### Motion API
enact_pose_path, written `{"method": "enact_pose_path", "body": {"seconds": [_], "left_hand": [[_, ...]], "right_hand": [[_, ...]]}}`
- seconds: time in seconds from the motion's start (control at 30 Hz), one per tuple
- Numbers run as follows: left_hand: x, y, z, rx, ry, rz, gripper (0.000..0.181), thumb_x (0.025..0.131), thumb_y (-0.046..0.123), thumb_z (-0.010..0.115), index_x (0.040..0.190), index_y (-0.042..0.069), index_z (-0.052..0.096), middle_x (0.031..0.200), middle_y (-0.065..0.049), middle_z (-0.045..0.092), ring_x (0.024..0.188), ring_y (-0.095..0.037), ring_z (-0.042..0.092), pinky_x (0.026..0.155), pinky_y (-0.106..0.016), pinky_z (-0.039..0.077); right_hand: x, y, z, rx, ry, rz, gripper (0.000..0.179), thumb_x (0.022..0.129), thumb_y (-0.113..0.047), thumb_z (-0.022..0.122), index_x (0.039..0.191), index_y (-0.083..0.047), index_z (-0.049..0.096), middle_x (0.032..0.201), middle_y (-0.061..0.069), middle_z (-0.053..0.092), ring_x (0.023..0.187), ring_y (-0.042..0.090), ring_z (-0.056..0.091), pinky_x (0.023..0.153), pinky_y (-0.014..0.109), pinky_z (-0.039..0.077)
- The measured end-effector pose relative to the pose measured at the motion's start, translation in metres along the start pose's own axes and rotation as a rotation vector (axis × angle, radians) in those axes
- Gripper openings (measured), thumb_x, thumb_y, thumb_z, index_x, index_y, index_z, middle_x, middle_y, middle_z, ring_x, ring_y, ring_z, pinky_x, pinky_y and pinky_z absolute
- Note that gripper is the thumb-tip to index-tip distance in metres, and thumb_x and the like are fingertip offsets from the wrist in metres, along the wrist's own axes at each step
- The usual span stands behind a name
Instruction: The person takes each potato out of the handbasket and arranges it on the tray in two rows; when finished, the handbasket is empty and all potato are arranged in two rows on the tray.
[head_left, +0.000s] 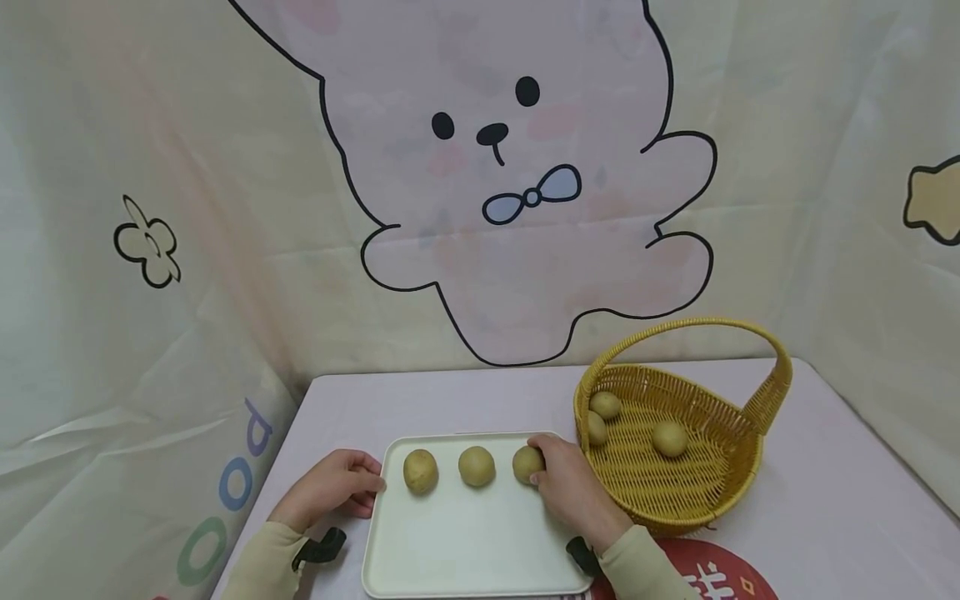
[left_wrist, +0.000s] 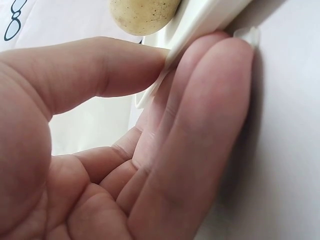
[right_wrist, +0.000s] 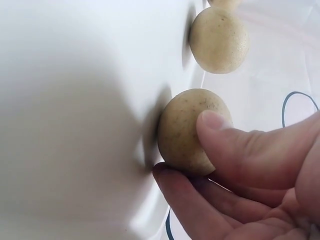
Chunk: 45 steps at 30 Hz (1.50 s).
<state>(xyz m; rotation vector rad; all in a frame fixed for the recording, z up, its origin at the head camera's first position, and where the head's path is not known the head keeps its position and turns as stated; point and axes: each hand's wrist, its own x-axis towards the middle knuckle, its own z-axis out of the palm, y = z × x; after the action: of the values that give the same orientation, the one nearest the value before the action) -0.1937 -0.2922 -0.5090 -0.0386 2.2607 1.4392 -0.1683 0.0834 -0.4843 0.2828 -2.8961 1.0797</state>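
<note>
A white rectangular tray (head_left: 465, 542) lies on the table with three round potatoes in a row along its far side. The left potato (head_left: 421, 472) and the middle potato (head_left: 477, 467) rest on it untouched. My right hand (head_left: 576, 492) grips the right potato (head_left: 527, 465) between thumb and fingers, at the tray's far right; the right wrist view shows this potato (right_wrist: 192, 131) at the tray surface. My left hand (head_left: 333, 485) pinches the tray's left rim, thumb on top and fingers beneath, as the left wrist view shows at the rim (left_wrist: 175, 55).
A yellow woven basket (head_left: 675, 492) with a tall arched handle stands right of the tray, close to my right forearm. Three potatoes lie inside, one of them this potato (head_left: 670, 439). A red printed round patch (head_left: 720, 567) shows at the front right. A cartoon-printed curtain (head_left: 487, 275) hangs behind the table.
</note>
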Motion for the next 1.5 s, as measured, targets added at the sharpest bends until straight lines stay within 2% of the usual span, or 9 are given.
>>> {"method": "enact_pose_path", "body": {"seconds": [0.33, 0.47, 0.67, 0.77, 0.93, 1.03, 1.13, 1.3, 1.5], "left_hand": [[0.004, 0.001, 0.001, -0.002, -0.009, 0.011, 0.026, 0.096, 0.015, 0.075, 0.113, -0.003, 0.066, 0.079, -0.006, 0.068, 0.068, -0.015, 0.067, 0.063, -0.03, 0.063], [0.005, 0.001, 0.0, 0.003, -0.01, 0.012, 0.026, 0.096, 0.016, 0.075, 0.113, -0.003, 0.067, 0.08, -0.007, 0.068, 0.068, -0.016, 0.067, 0.063, -0.03, 0.063], [0.004, 0.0, 0.0, 0.004, -0.014, 0.008, 0.026, 0.097, 0.016, 0.076, 0.112, -0.003, 0.067, 0.081, -0.007, 0.068, 0.07, -0.016, 0.067, 0.065, -0.031, 0.064], [0.005, 0.0, 0.001, 0.005, -0.012, 0.006, 0.026, 0.096, 0.017, 0.076, 0.112, -0.002, 0.067, 0.081, -0.007, 0.068, 0.071, -0.016, 0.067, 0.065, -0.031, 0.064], [0.007, -0.002, 0.001, 0.011, -0.006, 0.003, 0.027, 0.096, 0.017, 0.077, 0.112, -0.002, 0.067, 0.081, -0.007, 0.068, 0.071, -0.016, 0.067, 0.065, -0.032, 0.064], [0.006, -0.003, -0.001, 0.017, -0.007, 0.01, 0.027, 0.096, 0.017, 0.077, 0.112, -0.003, 0.066, 0.082, -0.007, 0.068, 0.071, -0.017, 0.067, 0.065, -0.032, 0.064], [0.004, -0.004, -0.002, 0.022, -0.006, 0.013, 0.027, 0.096, 0.017, 0.077, 0.112, -0.002, 0.067, 0.082, -0.007, 0.068, 0.072, -0.017, 0.067, 0.066, -0.032, 0.064], [0.004, -0.004, -0.002, 0.019, -0.015, 0.011, 0.027, 0.096, 0.018, 0.077, 0.112, -0.002, 0.067, 0.082, -0.007, 0.069, 0.072, -0.017, 0.068, 0.067, -0.033, 0.065], [0.003, -0.004, -0.002, 0.013, -0.013, 0.006, 0.027, 0.097, 0.018, 0.077, 0.112, -0.002, 0.067, 0.084, -0.007, 0.069, 0.073, -0.017, 0.068, 0.067, -0.033, 0.065]], "right_hand": [[-0.003, -0.002, -0.007, -0.06, 0.01, -0.002, 0.047, 0.087, 0.009, 0.078, 0.133, 0.012, 0.067, 0.131, 0.026, 0.073, 0.126, 0.042, 0.069, 0.108, 0.057, 0.056], [-0.011, -0.009, -0.017, -0.085, 0.0, -0.02, 0.049, 0.085, 0.007, 0.082, 0.132, 0.01, 0.068, 0.127, 0.025, 0.074, 0.123, 0.042, 0.071, 0.106, 0.057, 0.057], [-0.04, -0.008, -0.057, 0.095, -0.114, -0.037, 0.046, 0.088, -0.007, 0.087, 0.131, -0.005, 0.073, 0.127, 0.015, 0.076, 0.114, 0.036, 0.074, 0.094, 0.049, 0.064], [-0.055, 0.008, -0.083, 0.113, -0.126, -0.089, 0.042, 0.09, -0.014, 0.088, 0.13, -0.013, 0.075, 0.128, 0.008, 0.077, 0.112, 0.029, 0.076, 0.092, 0.041, 0.065], [-0.062, 0.047, -0.121, -0.04, 0.013, -0.143, 0.037, 0.089, -0.018, 0.089, 0.125, -0.02, 0.078, 0.12, -0.005, 0.079, 0.103, 0.016, 0.077, 0.087, 0.031, 0.065], [-0.057, 0.071, -0.14, -0.097, 0.068, -0.108, 0.039, 0.088, -0.02, 0.091, 0.125, -0.016, 0.078, 0.119, -0.001, 0.08, 0.101, 0.019, 0.078, 0.085, 0.034, 0.065], [-0.048, 0.096, -0.156, -0.122, 0.075, -0.071, 0.044, 0.089, -0.022, 0.09, 0.129, -0.01, 0.075, 0.123, 0.008, 0.08, 0.106, 0.027, 0.078, 0.087, 0.043, 0.066], [-0.034, 0.128, -0.167, -0.148, 0.041, -0.02, 0.055, 0.089, -0.022, 0.09, 0.135, -0.001, 0.07, 0.13, 0.02, 0.076, 0.116, 0.039, 0.075, 0.095, 0.056, 0.062], [-0.024, 0.144, -0.165, -0.159, 0.002, 0.01, 0.06, 0.087, -0.017, 0.091, 0.138, 0.004, 0.066, 0.135, 0.027, 0.072, 0.122, 0.046, 0.072, 0.098, 0.061, 0.06]]}}
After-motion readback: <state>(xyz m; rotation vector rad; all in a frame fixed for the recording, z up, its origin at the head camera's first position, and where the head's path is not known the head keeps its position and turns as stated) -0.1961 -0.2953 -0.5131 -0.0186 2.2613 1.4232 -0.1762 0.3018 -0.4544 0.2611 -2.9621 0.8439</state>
